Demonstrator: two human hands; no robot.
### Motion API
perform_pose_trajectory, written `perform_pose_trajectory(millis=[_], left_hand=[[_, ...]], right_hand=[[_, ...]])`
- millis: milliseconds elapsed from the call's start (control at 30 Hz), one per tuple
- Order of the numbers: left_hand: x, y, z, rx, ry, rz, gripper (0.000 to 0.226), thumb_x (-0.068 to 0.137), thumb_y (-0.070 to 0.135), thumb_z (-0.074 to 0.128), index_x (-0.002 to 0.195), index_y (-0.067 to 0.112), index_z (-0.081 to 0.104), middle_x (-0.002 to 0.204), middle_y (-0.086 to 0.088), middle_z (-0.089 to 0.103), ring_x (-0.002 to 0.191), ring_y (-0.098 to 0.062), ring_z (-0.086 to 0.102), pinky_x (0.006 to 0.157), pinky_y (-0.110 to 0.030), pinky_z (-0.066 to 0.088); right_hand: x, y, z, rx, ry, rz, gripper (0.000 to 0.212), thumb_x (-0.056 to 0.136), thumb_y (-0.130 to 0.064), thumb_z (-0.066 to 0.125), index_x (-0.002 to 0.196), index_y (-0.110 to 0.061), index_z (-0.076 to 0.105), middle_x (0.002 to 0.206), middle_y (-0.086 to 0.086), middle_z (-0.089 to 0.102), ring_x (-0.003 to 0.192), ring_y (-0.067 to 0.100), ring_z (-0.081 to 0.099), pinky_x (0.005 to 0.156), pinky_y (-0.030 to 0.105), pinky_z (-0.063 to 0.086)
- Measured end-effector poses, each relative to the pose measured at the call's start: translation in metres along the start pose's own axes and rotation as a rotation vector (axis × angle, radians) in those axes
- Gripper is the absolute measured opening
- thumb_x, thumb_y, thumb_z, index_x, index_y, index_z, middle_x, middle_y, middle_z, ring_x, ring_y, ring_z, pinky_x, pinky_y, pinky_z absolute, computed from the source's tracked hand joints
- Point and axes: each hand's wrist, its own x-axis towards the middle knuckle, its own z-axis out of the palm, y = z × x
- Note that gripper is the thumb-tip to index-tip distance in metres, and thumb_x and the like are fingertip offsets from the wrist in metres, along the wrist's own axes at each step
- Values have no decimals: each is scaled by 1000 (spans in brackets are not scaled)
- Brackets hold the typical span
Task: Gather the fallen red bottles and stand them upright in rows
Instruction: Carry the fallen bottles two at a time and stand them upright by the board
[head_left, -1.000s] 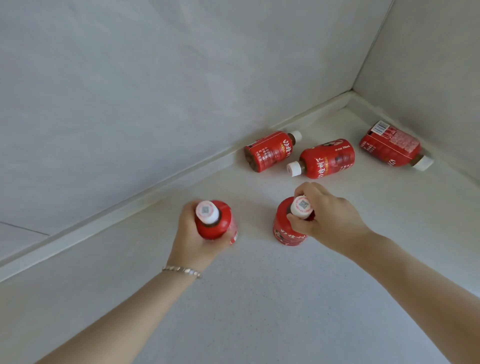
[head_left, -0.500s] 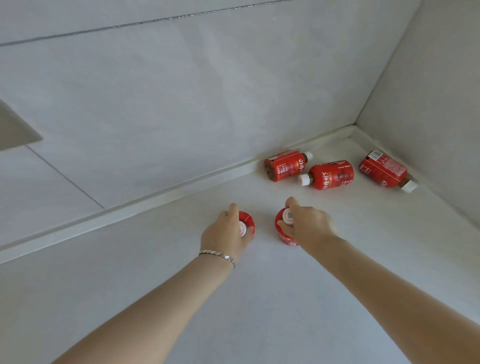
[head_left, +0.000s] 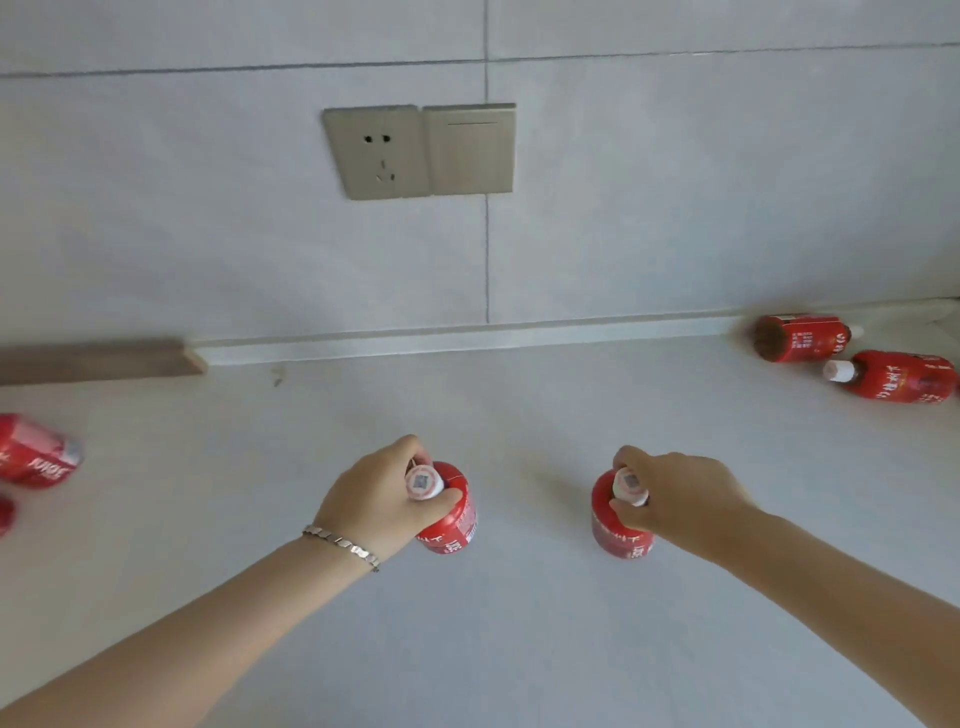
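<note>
Head view: two red bottles stand upright and apart on the pale countertop (head_left: 519, 634). The left hand (head_left: 379, 499) pinches the white cap of the left bottle (head_left: 451, 525), and the right hand (head_left: 680, 499) grasps the cap of the right bottle (head_left: 615, 532). Done well, I'd judge, they are drawn side by side and set flat before either grip loosens; narrow bottles tip easily. At the far right, the ledge bottle (head_left: 800, 339) lies on its side, with the front bottle (head_left: 906, 383) beside it. Another fallen bottle (head_left: 34, 457) lies at the left edge. Behind, the tiled wall (head_left: 208, 234) carries a socket (head_left: 376, 153) and a switch (head_left: 470, 148).
</note>
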Motion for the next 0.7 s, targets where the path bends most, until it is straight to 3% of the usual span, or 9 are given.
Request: perform_pose_trajectory(millis=[133,233,333,433,600,700], left_hand=[[-41,-99,-69,-39,95,-128,30,71,35,73,67,30,44,67,7,57,74,-21,58,55,-21,38],[-71,-179,-120,-62,171,-236,25,73,33,72,71,26,48,69,8,58,77,-20,60,56,-19,39],[-98,-256,-165,-49,244,-354,24,76,30,71,76,24,48,73,5,58,77,-18,56,60,-23,38],[-116,-328,-199,-32,307,-473,23,78,29,69,83,20,49,82,1,58,82,-20,56,71,-27,41],[-111,-424,-238,18,407,-560,24,81,26,67,88,6,55,84,-7,59,87,-31,61,66,-32,40],[-99,-455,-256,39,454,-594,31,83,24,67,98,0,56,98,-18,63,97,-36,60,75,-40,47]], right_hand=[[8,-133,12,38,-20,-186,34,85,-42,50,116,-31,44,85,-8,54,77,18,54,64,23,38],[17,-230,23,87,4,-272,32,84,-42,50,113,-32,45,79,-11,52,73,16,51,53,17,31],[26,-318,35,138,5,-339,31,84,-42,51,112,-31,45,79,-11,53,72,15,51,52,13,29],[33,-391,47,153,2,-383,32,86,-41,50,115,-29,44,88,-8,56,76,16,51,60,20,35],[45,-486,62,165,-39,-398,36,89,-36,51,123,-27,43,114,-2,63,91,19,58,72,23,39],[56,-534,66,193,-37,-385,36,90,-33,50,124,-25,44,117,2,61,101,23,60,75,27,43]])
